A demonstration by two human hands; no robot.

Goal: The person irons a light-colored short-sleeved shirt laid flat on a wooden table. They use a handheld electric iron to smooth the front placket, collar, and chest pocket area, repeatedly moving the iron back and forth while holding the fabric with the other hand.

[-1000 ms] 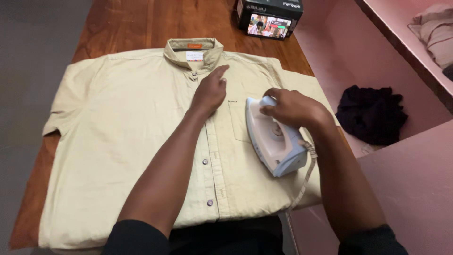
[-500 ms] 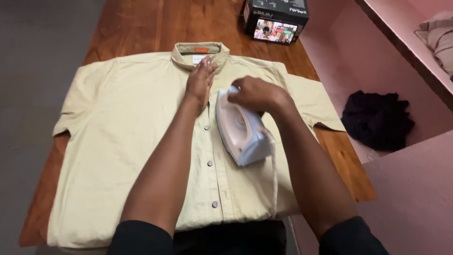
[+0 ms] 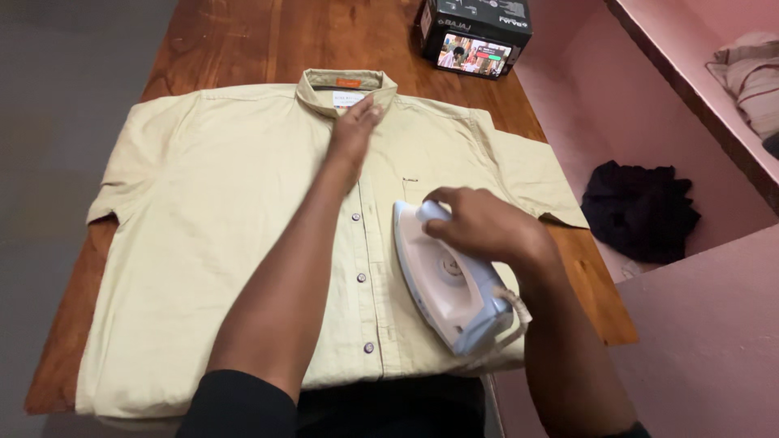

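The handle of a white and pale blue iron (image 3: 448,284) is gripped by the right hand (image 3: 479,227), fingers curled round it, at the lower right of centre of the frame. The iron is laid flat on the right front of a beige short-sleeved shirt (image 3: 203,235), just below the chest pocket, its tip pointed toward the collar. A cord (image 3: 507,320) is seen leaving the iron's rear end, near the wrist.

The left hand (image 3: 353,130) is laid open and flat, fingers together, on the button strip just below the collar (image 3: 345,81), in the upper middle of the frame. The left forearm is stretched across the shirt's middle and part of the button row is hidden by it. The two hands are well apart.

The shirt is spread front up, buttoned, over a brown wooden table (image 3: 243,40). A dark box (image 3: 475,32) with a colourful picture on its side is stood on the table at the upper edge, beyond the collar. To the right, a crumpled black cloth (image 3: 641,211) is seen lying on a pink surface, and folded pale fabric (image 3: 751,77) is found at the upper right corner.
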